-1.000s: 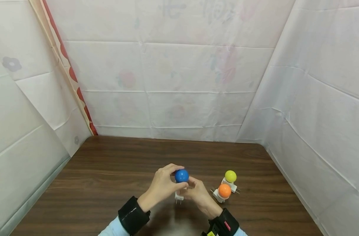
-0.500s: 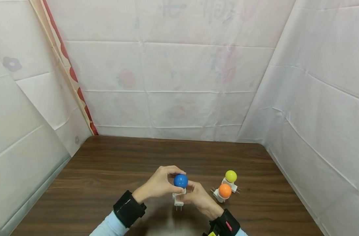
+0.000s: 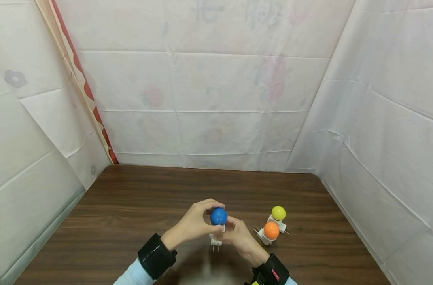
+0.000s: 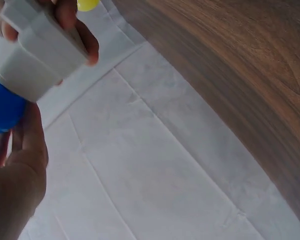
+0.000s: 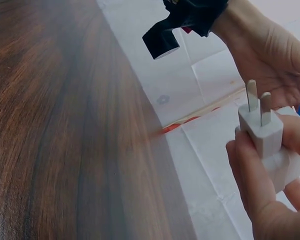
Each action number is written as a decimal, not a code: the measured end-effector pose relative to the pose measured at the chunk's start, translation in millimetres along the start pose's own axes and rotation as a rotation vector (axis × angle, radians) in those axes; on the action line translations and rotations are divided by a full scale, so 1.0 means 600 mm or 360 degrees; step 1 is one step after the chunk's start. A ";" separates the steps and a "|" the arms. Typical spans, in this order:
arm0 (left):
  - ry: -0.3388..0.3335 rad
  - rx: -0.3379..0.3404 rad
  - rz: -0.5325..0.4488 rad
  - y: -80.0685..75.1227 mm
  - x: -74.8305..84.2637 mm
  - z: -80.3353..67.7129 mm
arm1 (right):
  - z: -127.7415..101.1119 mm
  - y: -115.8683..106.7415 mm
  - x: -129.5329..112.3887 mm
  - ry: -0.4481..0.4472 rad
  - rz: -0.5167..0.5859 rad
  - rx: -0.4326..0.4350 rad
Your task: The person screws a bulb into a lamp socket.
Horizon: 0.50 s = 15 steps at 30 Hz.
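Observation:
A blue round bulb (image 3: 218, 216) sits in a white plug-in lamp socket (image 3: 216, 241), both raised over the brown table. Thumb and fingers of my left hand (image 3: 192, 225) pinch the bulb from its left side. My right hand (image 3: 242, 240) grips the socket body below it. In the left wrist view the bulb (image 4: 5, 107) meets the wide end of the socket (image 4: 42, 60). Two flat metal prongs (image 5: 265, 109) stick out of the plug end in the right wrist view. My fingers hide part of the socket.
To the right on the table (image 3: 148, 190) lie two more white plug-in sockets, one with an orange bulb (image 3: 271, 230), the other with a yellow bulb (image 3: 278, 213) just behind it. White cloth (image 3: 216, 91) hangs round the back and sides.
Both hands keep hold of the bulb and socket. Over the second, the bulb dips toward me, then rises slightly; my left hand and wrist end a little further left.

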<state>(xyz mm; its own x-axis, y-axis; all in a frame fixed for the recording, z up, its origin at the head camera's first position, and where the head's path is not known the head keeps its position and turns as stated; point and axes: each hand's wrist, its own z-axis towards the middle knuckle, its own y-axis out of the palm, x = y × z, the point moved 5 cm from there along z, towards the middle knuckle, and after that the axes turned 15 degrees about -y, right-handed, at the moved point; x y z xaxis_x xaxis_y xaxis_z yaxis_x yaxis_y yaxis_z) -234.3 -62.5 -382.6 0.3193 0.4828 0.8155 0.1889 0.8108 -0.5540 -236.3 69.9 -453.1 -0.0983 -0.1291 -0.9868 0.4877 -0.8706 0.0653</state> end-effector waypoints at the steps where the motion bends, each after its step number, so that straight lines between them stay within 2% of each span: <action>1: -0.0002 0.0029 0.0006 0.001 0.001 -0.001 | 0.000 -0.001 -0.001 -0.0010 -0.0013 0.0018; 9: -0.0086 0.0257 0.0100 0.006 0.007 -0.009 | 0.001 -0.006 0.000 -0.0026 -0.0073 0.0067; 11: -0.0094 0.0269 0.0094 0.006 0.008 -0.010 | 0.001 -0.006 0.001 -0.0014 -0.0074 0.0067; 15: -0.0111 0.0227 0.0052 0.005 0.006 -0.011 | 0.000 -0.005 0.001 0.0006 -0.0072 0.0048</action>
<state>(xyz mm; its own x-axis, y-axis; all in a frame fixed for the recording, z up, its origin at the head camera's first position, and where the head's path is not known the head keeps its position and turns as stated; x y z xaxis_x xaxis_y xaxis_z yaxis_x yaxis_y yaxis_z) -226.4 -60.6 -382.3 0.2570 0.5275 0.8098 0.0440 0.8306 -0.5551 -237.8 72.7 -453.9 -0.1164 -0.0877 -0.9893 0.4566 -0.8893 0.0251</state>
